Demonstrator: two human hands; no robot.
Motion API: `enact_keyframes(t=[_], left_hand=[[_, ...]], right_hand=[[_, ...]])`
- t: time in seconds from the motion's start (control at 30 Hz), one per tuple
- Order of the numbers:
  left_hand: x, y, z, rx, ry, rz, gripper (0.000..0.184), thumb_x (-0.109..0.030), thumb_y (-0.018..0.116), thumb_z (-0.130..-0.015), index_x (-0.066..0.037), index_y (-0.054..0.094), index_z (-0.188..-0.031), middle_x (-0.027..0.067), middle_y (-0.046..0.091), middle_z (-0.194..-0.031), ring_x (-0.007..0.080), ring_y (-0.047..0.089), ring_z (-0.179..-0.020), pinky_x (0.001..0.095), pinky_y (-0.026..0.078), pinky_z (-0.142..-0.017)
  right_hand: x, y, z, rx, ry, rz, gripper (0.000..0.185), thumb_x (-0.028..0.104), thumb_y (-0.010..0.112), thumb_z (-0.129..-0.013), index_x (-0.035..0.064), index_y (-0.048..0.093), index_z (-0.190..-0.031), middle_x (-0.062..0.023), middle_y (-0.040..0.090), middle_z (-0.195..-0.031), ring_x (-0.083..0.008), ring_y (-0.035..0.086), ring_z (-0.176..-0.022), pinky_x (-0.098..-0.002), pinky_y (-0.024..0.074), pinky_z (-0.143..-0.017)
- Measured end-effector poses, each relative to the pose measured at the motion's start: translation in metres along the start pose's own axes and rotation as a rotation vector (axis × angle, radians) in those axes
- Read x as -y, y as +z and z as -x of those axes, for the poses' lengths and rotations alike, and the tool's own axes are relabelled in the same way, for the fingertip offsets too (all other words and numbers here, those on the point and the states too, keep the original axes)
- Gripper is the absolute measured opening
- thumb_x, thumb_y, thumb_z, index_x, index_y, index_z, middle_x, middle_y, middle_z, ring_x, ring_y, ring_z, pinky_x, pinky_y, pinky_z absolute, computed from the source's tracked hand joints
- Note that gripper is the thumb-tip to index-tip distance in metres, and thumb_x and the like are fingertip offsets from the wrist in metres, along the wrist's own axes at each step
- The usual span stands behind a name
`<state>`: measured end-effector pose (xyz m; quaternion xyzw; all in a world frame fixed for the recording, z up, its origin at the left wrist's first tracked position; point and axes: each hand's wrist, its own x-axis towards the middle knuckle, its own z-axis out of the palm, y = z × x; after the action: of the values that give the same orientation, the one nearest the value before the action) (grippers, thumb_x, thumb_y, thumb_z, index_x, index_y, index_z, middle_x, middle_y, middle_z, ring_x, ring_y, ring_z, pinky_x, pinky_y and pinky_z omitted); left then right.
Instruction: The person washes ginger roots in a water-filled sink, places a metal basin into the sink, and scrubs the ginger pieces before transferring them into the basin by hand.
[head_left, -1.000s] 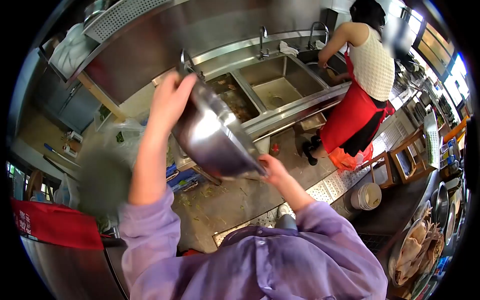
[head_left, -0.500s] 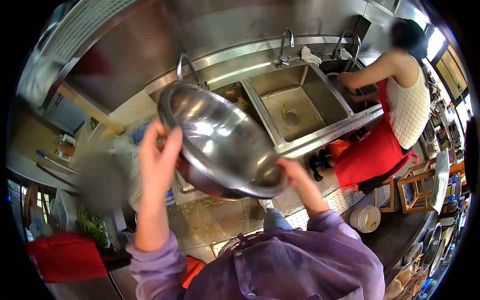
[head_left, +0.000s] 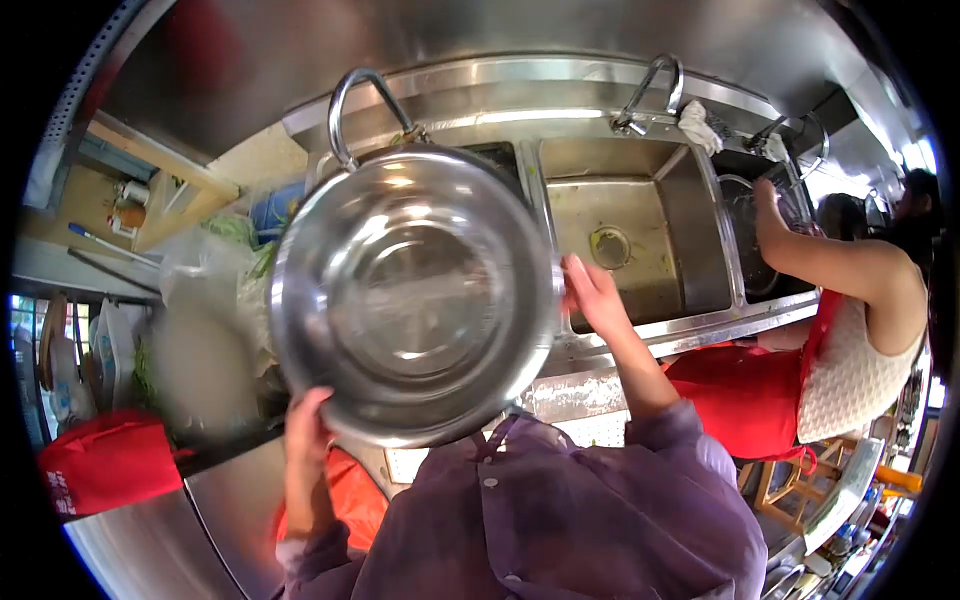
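Note:
A large, round steel basin (head_left: 420,290) faces up with its inside in view, held over the left part of the sink counter. My left hand (head_left: 306,425) grips its rim at the lower left. On the right side, my right hand (head_left: 592,295) holds the rim with fingers partly hidden by it. The basin looks empty apart from shine and a wet-looking bottom. A curved faucet (head_left: 365,95) rises just behind the basin's far rim. The basin covers most of the left sink compartment.
The middle sink (head_left: 615,245) has scraps by its drain. At the right sink (head_left: 750,235), a person in a red apron (head_left: 735,395) works with one arm in it. Plastic bags (head_left: 205,275) and greens lie left; a red cloth (head_left: 110,462) hangs lower left.
The basin has gone from tilted, with its outside showing, to nearly level with its inside showing. The view has moved closer to the sinks, and the other person appears further right.

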<state>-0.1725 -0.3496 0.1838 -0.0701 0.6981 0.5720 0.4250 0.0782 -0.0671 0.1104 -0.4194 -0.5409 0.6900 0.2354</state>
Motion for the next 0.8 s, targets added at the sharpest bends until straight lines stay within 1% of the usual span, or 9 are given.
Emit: enact_keyframes(t=[0.07, 0.1, 0.13, 0.17, 0.2, 0.33, 0.57, 0.7, 0.8], left_hand=[[0.013, -0.071, 0.014, -0.134, -0.027, 0.041, 0.025, -0.019, 0.053, -0.069, -0.002, 0.052, -0.087, 0.0075, 0.056, -0.073, 0.0174, 0.055, -0.056, 0.0249, 0.045, -0.044], [0.012, -0.084, 0.034, -0.221, -0.030, 0.105, 0.028, -0.019, 0.052, -0.069, -0.001, 0.052, -0.089, 0.0083, 0.056, -0.077, 0.0182, 0.056, -0.058, 0.0244, 0.044, -0.042], [0.017, -0.113, 0.046, -0.277, -0.042, 0.160, 0.027, -0.014, 0.051, -0.070, 0.003, 0.051, -0.091, 0.0105, 0.057, -0.084, 0.0224, 0.056, -0.075, 0.0326, 0.046, -0.067], [0.025, -0.134, 0.057, -0.402, 0.026, 0.177, 0.029, -0.013, 0.051, -0.070, 0.004, 0.051, -0.093, 0.0110, 0.056, -0.083, 0.0235, 0.055, -0.077, 0.0339, 0.045, -0.072], [0.021, -0.125, 0.074, -0.452, 0.178, 0.108, 0.031, -0.013, 0.051, -0.069, 0.006, 0.050, -0.094, 0.0114, 0.055, -0.084, 0.0223, 0.055, -0.070, 0.0317, 0.047, -0.061], [0.049, -0.147, 0.110, -0.586, 0.137, 0.119, 0.035, -0.013, 0.051, -0.068, 0.006, 0.048, -0.097, 0.0115, 0.055, -0.085, 0.0196, 0.055, -0.061, 0.0264, 0.043, -0.042], [0.090, -0.140, 0.121, -0.761, 0.097, 0.331, 0.031, -0.014, 0.052, -0.066, 0.006, 0.048, -0.090, 0.0106, 0.053, -0.069, 0.0163, 0.048, -0.039, 0.0227, 0.032, -0.025], [0.096, -0.136, 0.100, -0.744, 0.093, 0.346, 0.030, -0.014, 0.051, -0.067, 0.005, 0.047, -0.090, 0.0109, 0.052, -0.068, 0.0161, 0.044, -0.034, 0.0223, 0.029, -0.023], [0.096, -0.144, 0.085, -0.649, 0.056, 0.362, 0.031, -0.014, 0.051, -0.068, 0.006, 0.047, -0.091, 0.0105, 0.052, -0.069, 0.0159, 0.046, -0.038, 0.0224, 0.030, -0.025]], right_hand=[[-0.021, 0.018, -0.063, 0.116, 0.063, 0.075, 0.040, 0.037, 0.042, -0.085, 0.0009, 0.055, -0.097, -0.0094, 0.060, -0.077, -0.0147, 0.057, -0.059, -0.0241, 0.0445, -0.051], [-0.045, 0.023, -0.100, 0.147, -0.115, 0.548, 0.041, 0.038, 0.044, -0.083, 0.0014, 0.053, -0.099, -0.0108, 0.061, -0.084, -0.0237, 0.059, -0.069, -0.0314, 0.0465, -0.061], [-0.070, 0.034, -0.134, 0.162, -0.101, 0.784, 0.040, 0.037, 0.045, -0.083, 0.0013, 0.053, -0.100, -0.0119, 0.060, -0.088, -0.0269, 0.058, -0.076, -0.0340, 0.0456, -0.066], [-0.088, 0.048, -0.157, 0.179, -0.091, 1.020, 0.040, 0.036, 0.045, -0.082, 0.0012, 0.053, -0.102, -0.0129, 0.059, -0.093, -0.0302, 0.057, -0.083, -0.0367, 0.0447, -0.072], [-0.095, 0.064, -0.167, 0.206, -0.087, 1.018, 0.040, 0.036, 0.045, -0.082, 0.0012, 0.053, -0.102, -0.0129, 0.059, -0.093, -0.0302, 0.057, -0.083, -0.0367, 0.0447, -0.072], [-0.117, 0.116, -0.208, 0.281, 0.394, 1.351, 0.037, 0.030, 0.046, -0.081, 0.0056, 0.052, -0.108, -0.0143, 0.055, -0.105, -0.0287, 0.051, -0.098, -0.0393, 0.0412, -0.080], [-0.216, 0.137, -0.211, 0.626, 0.370, 1.351, 0.037, 0.030, 0.052, -0.077, 0.0058, 0.054, -0.105, -0.0154, 0.055, -0.103, -0.0298, 0.052, -0.094, -0.0389, 0.0417, -0.078], [-0.208, 0.149, -0.209, 0.747, 0.265, 1.191, 0.038, 0.030, 0.055, -0.074, 0.0058, 0.055, -0.103, -0.0160, 0.055, -0.102, -0.0304, 0.053, -0.092, -0.0387, 0.0420, -0.077], [-0.176, 0.150, -0.216, 0.685, 0.096, 1.016, 0.038, 0.030, 0.057, -0.072, 0.0059, 0.055, -0.102, -0.0164, 0.055, -0.101, -0.0309, 0.053, -0.091, -0.0385, 0.0422, -0.076]])
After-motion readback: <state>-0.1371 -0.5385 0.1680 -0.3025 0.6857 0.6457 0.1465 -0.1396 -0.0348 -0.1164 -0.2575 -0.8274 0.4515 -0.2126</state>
